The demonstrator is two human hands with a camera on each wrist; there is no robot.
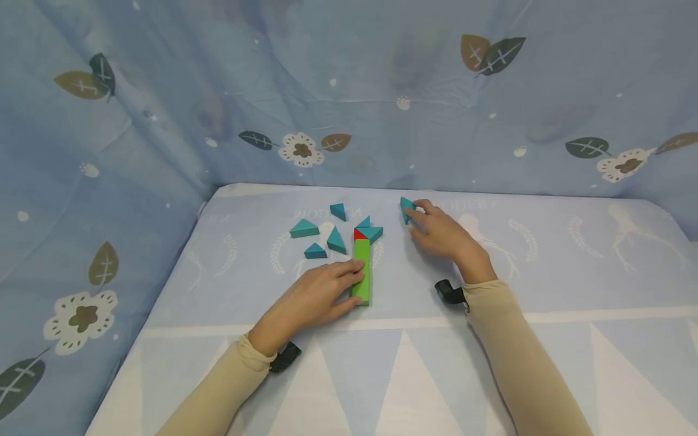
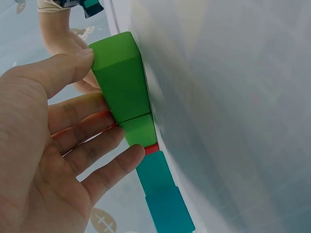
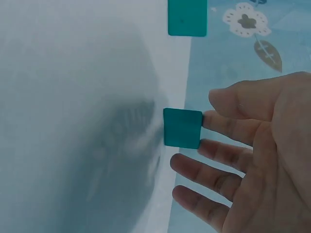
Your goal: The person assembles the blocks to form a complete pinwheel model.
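Two green blocks (image 2: 121, 77) lie end to end in a row on the table. At the row's far end sit a small red triangular block (image 1: 360, 234) and two teal triangular blocks (image 1: 373, 234). My left hand (image 1: 319, 293) rests along the left side of the green blocks, thumb at the near end and fingertips on the side. Further right, my right hand (image 1: 440, 233) touches a separate teal triangular block (image 1: 405, 209) with its fingertips. In the right wrist view the index and middle fingers meet that block's edge, while the thumb stands apart from it.
Several loose teal triangular blocks (image 1: 304, 229) lie left of the row. A blue patterned curtain (image 1: 371, 91) hangs behind the table (image 1: 545, 260) and along its left side. Each wrist carries a small black camera (image 1: 449, 292).
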